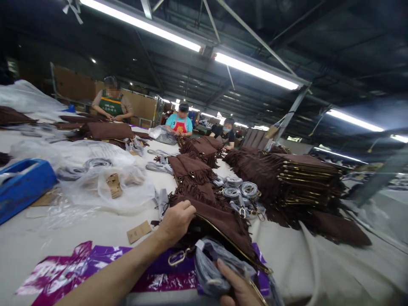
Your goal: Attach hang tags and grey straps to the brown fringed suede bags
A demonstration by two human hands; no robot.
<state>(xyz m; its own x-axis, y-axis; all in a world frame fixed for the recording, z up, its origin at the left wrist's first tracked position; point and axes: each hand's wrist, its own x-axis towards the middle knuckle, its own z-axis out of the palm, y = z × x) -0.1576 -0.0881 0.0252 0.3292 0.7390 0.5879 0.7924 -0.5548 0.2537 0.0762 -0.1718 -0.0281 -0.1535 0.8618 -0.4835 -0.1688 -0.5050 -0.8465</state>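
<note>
A brown fringed bag lies in front of me, its gold zipper undone and its dark mouth facing me. My left hand pinches the bag's upper edge at the left end of the opening. Low in the view, my right hand is closed around a coiled strap in greyish wrapping, held at the bag's mouth. A gold clasp sticks out to the left of the coil. Beneath the bag is shiny purple plastic packaging. A brown card tag rests left of my left hand.
Several wrapped strap coils lie just beyond the bag. Stacked brown bags rise at right, with more fringed bags ahead. A blue tape dispenser and clear plastic bags are at left. Co-workers stand across the table.
</note>
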